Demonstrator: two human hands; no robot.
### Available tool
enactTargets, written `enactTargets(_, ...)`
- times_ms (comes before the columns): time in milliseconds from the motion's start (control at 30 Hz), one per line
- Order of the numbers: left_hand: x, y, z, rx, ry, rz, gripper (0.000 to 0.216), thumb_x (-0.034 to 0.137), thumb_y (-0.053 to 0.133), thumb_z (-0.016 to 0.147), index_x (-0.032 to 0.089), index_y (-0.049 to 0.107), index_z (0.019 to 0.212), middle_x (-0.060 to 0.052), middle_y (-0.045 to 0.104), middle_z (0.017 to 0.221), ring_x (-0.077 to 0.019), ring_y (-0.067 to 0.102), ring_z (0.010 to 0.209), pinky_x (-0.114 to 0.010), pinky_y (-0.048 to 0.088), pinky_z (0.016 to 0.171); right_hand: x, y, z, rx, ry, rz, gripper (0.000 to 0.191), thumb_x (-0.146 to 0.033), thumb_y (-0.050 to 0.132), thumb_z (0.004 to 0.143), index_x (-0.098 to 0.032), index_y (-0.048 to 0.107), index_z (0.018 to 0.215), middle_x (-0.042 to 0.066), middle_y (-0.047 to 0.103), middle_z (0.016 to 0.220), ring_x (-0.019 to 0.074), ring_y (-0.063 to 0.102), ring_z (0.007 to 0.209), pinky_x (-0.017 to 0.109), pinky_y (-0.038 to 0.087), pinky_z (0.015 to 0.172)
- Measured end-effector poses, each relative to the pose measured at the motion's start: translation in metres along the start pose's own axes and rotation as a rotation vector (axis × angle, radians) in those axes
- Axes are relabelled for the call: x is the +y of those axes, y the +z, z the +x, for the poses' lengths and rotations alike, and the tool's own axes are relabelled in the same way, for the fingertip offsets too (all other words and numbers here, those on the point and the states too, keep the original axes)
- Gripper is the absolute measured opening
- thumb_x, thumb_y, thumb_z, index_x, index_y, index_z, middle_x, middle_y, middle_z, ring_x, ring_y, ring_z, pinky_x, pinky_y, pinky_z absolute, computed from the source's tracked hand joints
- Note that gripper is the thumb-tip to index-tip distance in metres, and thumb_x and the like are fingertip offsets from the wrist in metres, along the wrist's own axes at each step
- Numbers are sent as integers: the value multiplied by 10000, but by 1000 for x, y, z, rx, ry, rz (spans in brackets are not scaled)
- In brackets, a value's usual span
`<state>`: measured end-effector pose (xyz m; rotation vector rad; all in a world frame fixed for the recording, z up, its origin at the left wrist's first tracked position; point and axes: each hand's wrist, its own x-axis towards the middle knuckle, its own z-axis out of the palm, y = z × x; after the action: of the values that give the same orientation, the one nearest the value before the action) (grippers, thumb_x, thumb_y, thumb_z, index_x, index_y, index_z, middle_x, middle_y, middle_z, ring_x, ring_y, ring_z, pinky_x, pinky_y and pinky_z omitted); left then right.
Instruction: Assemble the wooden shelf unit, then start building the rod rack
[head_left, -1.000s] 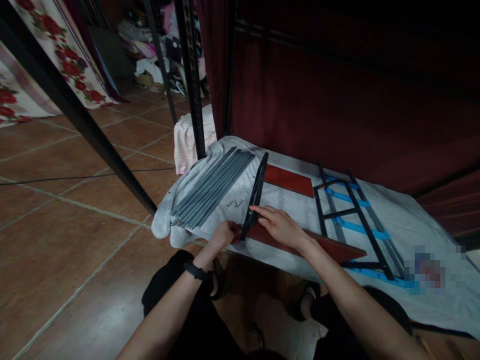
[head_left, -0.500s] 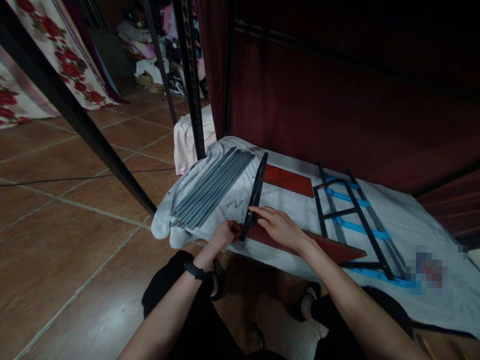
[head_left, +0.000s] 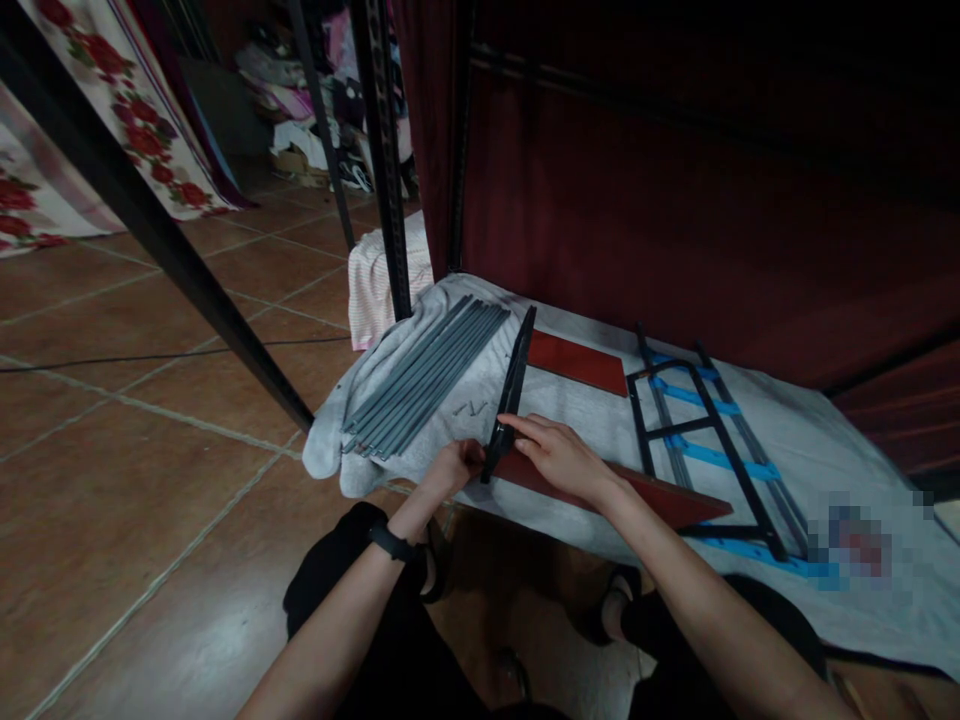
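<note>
A slim black metal frame (head_left: 517,365) is seen nearly edge-on at the near-left part of the pale grey cloth (head_left: 832,430), its long axis run away from the body and leaned slightly rightward. Its near end is flanked from both sides: by the left hand (head_left: 454,466) on the left, by the right hand (head_left: 561,458) on the right. The lowest tip is approached more closely by the left; a spot higher up is touched by the right's outstretched index finger. The left's fingers are bunched together, but whether anything is pinched in them cannot be told. The right's other fingers are bent, and whether the frame is clamped by them cannot be made out either.

Just right of the frame, a long reddish-brown board (head_left: 671,497) is partly covered by the right hand and forearm; its join with the metal, if any, is hidden. Beyond it, a glossy orange-red rectangular panel (head_left: 577,362) is laid flat. To the left, small silvery screws (head_left: 470,408) are scattered near a bundle of grey metal rods (head_left: 427,378). Farther right, a second black metal frame (head_left: 709,430) is rested over blue strips (head_left: 720,455), and the cloth's far end is obscured by a pixelated patch.
</note>
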<state>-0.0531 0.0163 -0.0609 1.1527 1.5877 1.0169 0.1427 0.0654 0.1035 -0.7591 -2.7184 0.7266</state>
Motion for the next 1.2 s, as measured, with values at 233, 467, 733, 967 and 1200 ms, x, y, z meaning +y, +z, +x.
enactTargets(233, 14, -11, -15, -32, 4, 137, 153, 145, 569, 639, 149, 696, 724, 5, 629, 619, -125, 514, 577, -228, 367, 541, 1, 2, 0, 3, -6, 0, 482, -197, 433, 982, -279, 509, 1451, 50, 671, 1153, 187, 628, 1063, 349, 487, 947)
enactTargets(467, 19, -8, -18, -20, 3, 228, 160, 132, 549, 670, 144, 703, 710, 11, 575, 541, -117, 465, 504, -240, 314, 515, -2, 3, 0, -9, 2, 0, 489, -191, 433, 978, -303, 508, 1449, 44, 667, 1170, 182, 634, 1052, 345, 493, 938)
enactTargets(733, 30, -16, -21, 0, 32, 258, 159, 115, 575, 661, 150, 722, 711, -13, 649, 617, -139, 532, 568, -247, 368, 570, -2, 4, 0, -24, 4, -31, 473, -211, 423, 990, -282, 505, 1451, 48, 668, 1208, 188, 632, 1093, 342, 490, 955)
enactTargets(967, 72, -26, -38, 216, 239, -278, 220, 363, 663, 799, 158, 729, 841, -26, 676, 701, -150, 594, 652, -255, 473, 638, -7, 7, -2, -38, 33, -38, 474, -226, 382, 1009, -272, 473, 1472, 55, 655, 1258, 182, 630, 1132, 347, 488, 991)
enactTargets(1200, 95, -16, -46, 164, 269, -453, 254, 405, 779, 736, 160, 739, 790, 0, 656, 667, -116, 554, 604, -230, 462, 593, -6, 8, -1, -41, 73, -31, 521, -246, 405, 986, -257, 419, 1507, 66, 603, 1401, 205, 580, 1270, 387, 469, 1064)
